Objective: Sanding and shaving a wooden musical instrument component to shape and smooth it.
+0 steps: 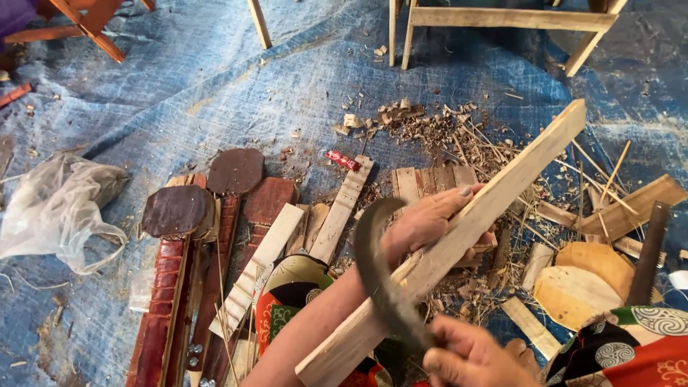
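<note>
Head view is showing the left hand (430, 222) gripping a long plank (459, 236) mid-length, slanting over the blue tarp (215, 86). Right hand (473, 355) is closing around a curved knife (380, 265). The plank is looking stiff, light, splintery.

Floor covered w/ worn blue tarp (215, 79), creased & dusty, in daylight. Pale wooden stool legs (502, 29) at top edge, red-brown wood frame (86, 21) top left. Crumpled clear plastic bag (57, 208) at left. Wood shavings & straw (444, 132) scattered centre-right.
</note>
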